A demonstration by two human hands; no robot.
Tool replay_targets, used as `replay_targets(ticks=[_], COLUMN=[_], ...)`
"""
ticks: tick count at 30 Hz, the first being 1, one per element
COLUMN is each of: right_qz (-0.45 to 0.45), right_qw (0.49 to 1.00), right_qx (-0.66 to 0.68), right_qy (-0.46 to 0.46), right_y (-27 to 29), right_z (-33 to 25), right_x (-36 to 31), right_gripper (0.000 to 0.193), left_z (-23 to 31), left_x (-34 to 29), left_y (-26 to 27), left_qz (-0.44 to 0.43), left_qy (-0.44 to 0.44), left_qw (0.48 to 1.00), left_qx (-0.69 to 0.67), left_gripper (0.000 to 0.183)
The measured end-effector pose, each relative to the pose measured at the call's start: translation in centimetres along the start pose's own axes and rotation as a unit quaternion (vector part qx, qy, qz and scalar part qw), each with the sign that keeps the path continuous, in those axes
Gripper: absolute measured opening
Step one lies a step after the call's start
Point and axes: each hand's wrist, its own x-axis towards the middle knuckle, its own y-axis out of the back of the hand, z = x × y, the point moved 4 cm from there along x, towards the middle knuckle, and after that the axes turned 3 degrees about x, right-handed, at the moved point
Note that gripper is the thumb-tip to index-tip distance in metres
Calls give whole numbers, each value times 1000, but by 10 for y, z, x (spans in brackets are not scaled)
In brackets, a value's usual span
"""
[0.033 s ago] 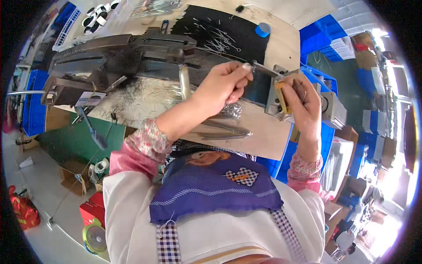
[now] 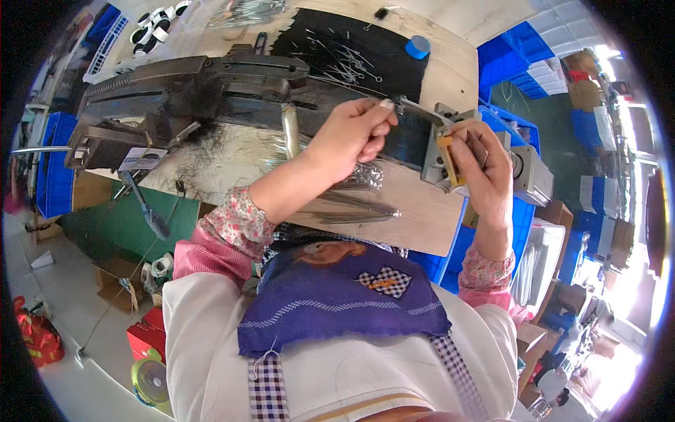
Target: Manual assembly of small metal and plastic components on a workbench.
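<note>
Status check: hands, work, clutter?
Left hand pinched, contents unclear. Right hand gripping yellow piece. Metal fixture close beside it. Loose pins on black sheet beyond.

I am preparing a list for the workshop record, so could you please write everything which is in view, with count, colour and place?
Workbench: 1, pale wood, centre.
Machine: 1, dark, bench's left half.
Cloth: 1, black, bench's far side.
Metal pins: many, silvery, on cloth.
Round object: 1, blue, cloth's right edge.
Thin rods: many, grey, near edge.
Fixture: 1, grey, bench's right end.
Yellow strip: 1, yellow, at fixture.
Crates: several, blue, right and far left.
Rolls: several, black-and-white, upper left.
Bag: 1, red, lower left.
Apron: 1, purple, person's chest.
Left hand: 1, bare, over bench, fingers curled.
Right hand: 1, bare, at yellow strip.
</note>
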Motion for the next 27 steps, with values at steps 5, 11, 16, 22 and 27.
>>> replay_targets(ticks=[5,11,16,22,27], right_qz=[48,18,-181,-279,-336], right_qw=[992,941,945,958,932], right_qx=[-120,-284,-217,-66,-10], right_qy=[13,181,166,-13,-135], right_y=[19,-23,-76,-67,-64], right_z=[-10,2,28,22,20], right_x=[0,87,112,115,121], right_gripper=[13,15,23,26,27], left_z=[0,6,1,-2,-4], left_x=[2,-7,-7,-7,4], left_y=[8,20,20,32,16], left_qz=[135,239,230,211,41], left_qy=[-32,-142,-136,-138,-138], left_qw=[990,960,963,968,987], left_qx=[-14,33,22,19,68], left_gripper=[22,20,19,26,70])
